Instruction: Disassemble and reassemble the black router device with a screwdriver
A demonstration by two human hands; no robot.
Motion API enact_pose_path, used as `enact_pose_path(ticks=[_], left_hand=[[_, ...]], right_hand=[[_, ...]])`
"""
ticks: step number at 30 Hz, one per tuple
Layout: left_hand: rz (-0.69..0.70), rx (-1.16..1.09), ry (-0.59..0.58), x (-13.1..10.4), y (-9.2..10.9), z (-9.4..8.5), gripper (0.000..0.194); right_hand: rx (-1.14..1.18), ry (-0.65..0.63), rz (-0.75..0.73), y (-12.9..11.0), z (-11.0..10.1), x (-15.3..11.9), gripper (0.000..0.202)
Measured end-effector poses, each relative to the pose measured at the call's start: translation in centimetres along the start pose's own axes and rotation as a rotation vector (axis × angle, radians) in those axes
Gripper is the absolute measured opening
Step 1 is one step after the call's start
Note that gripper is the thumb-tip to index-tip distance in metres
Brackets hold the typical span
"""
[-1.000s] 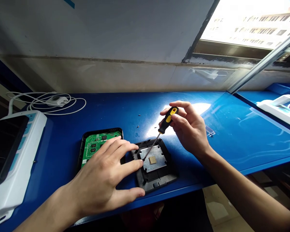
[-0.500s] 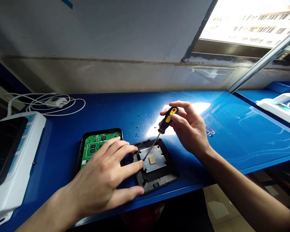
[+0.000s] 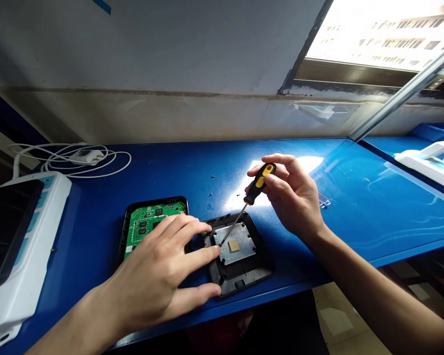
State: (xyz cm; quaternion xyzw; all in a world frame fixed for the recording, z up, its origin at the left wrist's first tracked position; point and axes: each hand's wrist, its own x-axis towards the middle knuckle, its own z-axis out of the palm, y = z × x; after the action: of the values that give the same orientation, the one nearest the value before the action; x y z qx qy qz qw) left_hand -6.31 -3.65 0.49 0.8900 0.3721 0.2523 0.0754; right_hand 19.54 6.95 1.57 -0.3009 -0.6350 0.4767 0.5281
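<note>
- Where the head view looks down on a blue worktop (image 3: pixel 163 165), a black cover (image 3: pixel 257 277) lies near the front edge, with a metal plate (image 3: pixel 247 241) inside it and a tan pad (image 3: pixel 234 246) on the plate.
- The left hand (image 3: pixel 166 261) is spread wide, palm down, grasping nothing; its thumb, index and middle fingertips rest along the cover's left side.
- The right hand (image 3: pixel 294 197) is curled narrow round the handle of a screwdriver (image 3: pixel 259 186), which slants down to the plate's left edge, just beside the left index fingertip; whether it sits in a screw is too small to tell.
- The cover looks like thin plastic, probably light, stiff and apt to swivel on the glossy surface; pressing its rim at two corners seems the best hold.
- The plate looks rigid and smooth, best held by its edges.
- The pad is likely soft and easily marked, so better left untouched.
- The screwdriver should be light and easy to pinch, though tilted like this its tip could slip.
- Left of the cover, a green board (image 3: pixel 140 224) sits in a black case (image 3: pixel 122 236); it looks fragile, better lifted by the case walls.
- Loose screws (image 3: pixel 211 194) beyond call for fingertips.
</note>
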Motion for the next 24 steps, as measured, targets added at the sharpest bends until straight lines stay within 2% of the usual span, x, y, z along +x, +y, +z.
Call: enact_pose_path(ticks=[9, 18, 21, 24], left_hand=[[-0.007, -0.012, -0.007, -0.1, 0.0, -0.2, 0.029], [-0.028, -0.063, -0.011, 0.2, 0.0, -0.2, 0.028], [-0.042, -0.061, -0.011, 0.2, 0.0, -0.3, 0.027], [-0.043, -0.058, -0.004, 0.2, 0.0, -0.3, 0.027]], right_hand=[[-0.004, -0.010, -0.035, -0.1, 0.0, -0.1, 0.022], [-0.191, -0.088, -0.245, -2.5, 1.7, -2.3, 0.034], [-0.192, -0.067, -0.256, -2.5, 1.8, -2.6, 0.033], [-0.183, 0.009, -0.239, -1.9, 1.2, -2.6, 0.032]])
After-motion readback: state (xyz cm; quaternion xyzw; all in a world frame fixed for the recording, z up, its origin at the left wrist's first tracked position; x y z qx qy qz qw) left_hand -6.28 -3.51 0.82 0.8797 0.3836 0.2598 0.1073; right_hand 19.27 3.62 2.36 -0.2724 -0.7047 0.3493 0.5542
